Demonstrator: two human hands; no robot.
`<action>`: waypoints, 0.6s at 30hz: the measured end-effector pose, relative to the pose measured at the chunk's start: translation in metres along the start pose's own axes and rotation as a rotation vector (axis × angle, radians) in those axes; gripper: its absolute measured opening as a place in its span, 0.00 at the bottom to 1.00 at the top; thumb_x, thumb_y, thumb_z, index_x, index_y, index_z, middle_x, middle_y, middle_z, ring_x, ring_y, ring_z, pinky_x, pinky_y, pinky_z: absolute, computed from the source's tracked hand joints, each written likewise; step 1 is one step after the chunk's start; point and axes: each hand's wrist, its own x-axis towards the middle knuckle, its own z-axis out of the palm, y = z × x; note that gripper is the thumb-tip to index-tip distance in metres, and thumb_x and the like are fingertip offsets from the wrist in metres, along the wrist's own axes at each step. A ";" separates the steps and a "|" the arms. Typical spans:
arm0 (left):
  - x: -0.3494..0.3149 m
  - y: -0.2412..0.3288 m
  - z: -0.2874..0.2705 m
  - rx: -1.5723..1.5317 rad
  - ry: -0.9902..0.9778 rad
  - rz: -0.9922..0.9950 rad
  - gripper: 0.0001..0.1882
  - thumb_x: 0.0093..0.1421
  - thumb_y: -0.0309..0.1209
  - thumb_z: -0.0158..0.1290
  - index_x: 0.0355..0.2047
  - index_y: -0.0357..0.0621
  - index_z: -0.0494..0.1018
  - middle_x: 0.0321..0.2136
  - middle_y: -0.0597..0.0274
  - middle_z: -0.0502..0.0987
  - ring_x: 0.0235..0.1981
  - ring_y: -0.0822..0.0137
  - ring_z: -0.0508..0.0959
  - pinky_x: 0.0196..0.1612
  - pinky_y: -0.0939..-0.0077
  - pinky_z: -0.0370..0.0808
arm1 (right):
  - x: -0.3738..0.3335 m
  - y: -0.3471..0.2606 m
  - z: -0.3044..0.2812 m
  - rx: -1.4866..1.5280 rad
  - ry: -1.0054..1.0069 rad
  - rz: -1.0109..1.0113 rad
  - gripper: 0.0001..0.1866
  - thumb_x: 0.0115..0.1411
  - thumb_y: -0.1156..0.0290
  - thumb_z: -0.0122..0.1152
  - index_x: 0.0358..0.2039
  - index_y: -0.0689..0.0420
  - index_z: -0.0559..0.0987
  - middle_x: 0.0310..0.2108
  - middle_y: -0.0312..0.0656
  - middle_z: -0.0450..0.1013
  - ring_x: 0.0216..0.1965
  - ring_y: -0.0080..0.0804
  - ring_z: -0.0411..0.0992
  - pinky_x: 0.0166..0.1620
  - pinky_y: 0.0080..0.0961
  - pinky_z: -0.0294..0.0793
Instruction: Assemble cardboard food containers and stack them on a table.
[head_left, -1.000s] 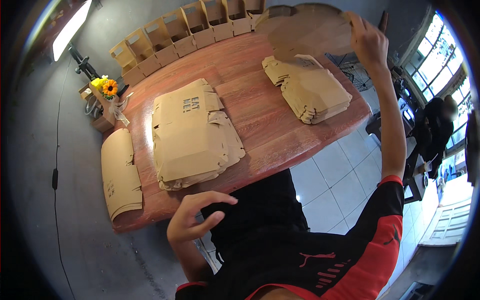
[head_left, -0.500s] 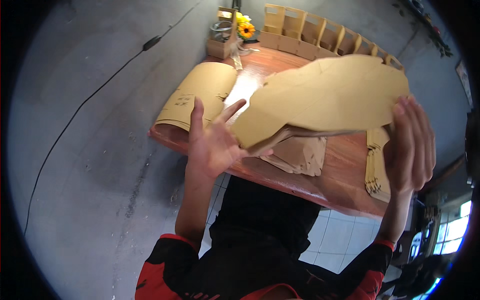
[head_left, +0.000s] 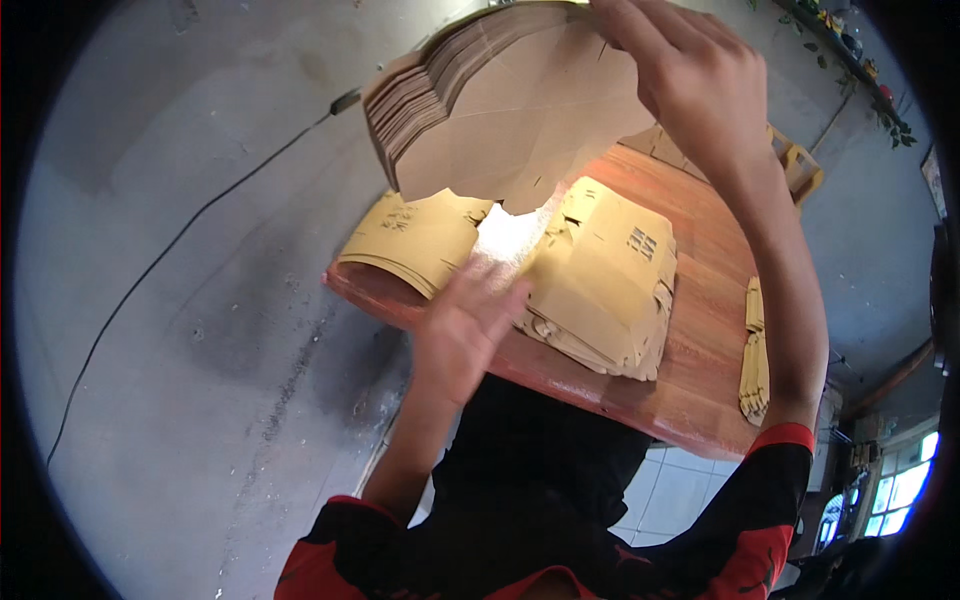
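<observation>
Head view: above the red wooden table (head_left: 712, 320), a thick cardboard stack (head_left: 530, 115) hangs raised, its long axis slanting up rightward. The nearer right hand (head_left: 695, 80) grips its upper right edge; the left hand (head_left: 460, 335), blurred, spreads its fingers below the stack, apart from it.

Glare whitens the tabletop (head_left: 705, 330), the left grip (head_left: 462, 335) blurs, fisheye corners blacken.
</observation>
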 end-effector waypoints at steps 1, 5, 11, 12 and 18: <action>0.005 -0.003 0.004 -0.011 -0.224 0.023 0.39 0.72 0.53 0.46 0.72 0.40 0.50 0.70 0.43 0.56 0.69 0.35 0.59 0.72 0.45 0.59 | 0.004 -0.006 0.002 -0.027 -0.054 0.003 0.06 0.57 0.71 0.64 0.34 0.55 0.77 0.30 0.35 0.80 0.26 0.31 0.79 0.28 0.28 0.77; 0.038 0.008 0.024 -0.266 -0.589 0.025 0.46 0.66 0.65 0.46 0.72 0.45 0.53 0.70 0.50 0.59 0.69 0.43 0.62 0.70 0.44 0.61 | -0.017 -0.080 -0.022 0.033 -0.251 0.060 0.16 0.54 0.72 0.62 0.44 0.57 0.83 0.38 0.41 0.81 0.37 0.35 0.81 0.42 0.30 0.82; 0.041 0.014 0.028 0.015 -0.121 0.220 0.35 0.65 0.48 0.51 0.66 0.42 0.62 0.60 0.50 0.71 0.61 0.54 0.72 0.64 0.55 0.71 | -0.056 -0.157 -0.066 0.093 -0.527 -0.030 0.17 0.58 0.70 0.59 0.47 0.62 0.82 0.44 0.46 0.81 0.44 0.39 0.81 0.46 0.32 0.81; 0.043 0.013 0.021 0.083 -0.058 0.209 0.33 0.65 0.42 0.51 0.66 0.38 0.62 0.61 0.48 0.70 0.61 0.52 0.72 0.65 0.55 0.70 | -0.057 -0.161 -0.066 0.125 -0.525 -0.024 0.17 0.58 0.69 0.59 0.46 0.62 0.82 0.45 0.46 0.81 0.44 0.39 0.81 0.46 0.32 0.80; 0.084 0.060 -0.053 0.026 -0.191 0.064 0.22 0.54 0.32 0.50 0.47 0.29 0.74 0.42 0.49 0.81 0.43 0.57 0.81 0.51 0.65 0.78 | -0.072 -0.179 -0.062 0.804 -0.474 0.458 0.21 0.53 0.64 0.71 0.46 0.59 0.83 0.48 0.46 0.79 0.55 0.42 0.75 0.55 0.34 0.73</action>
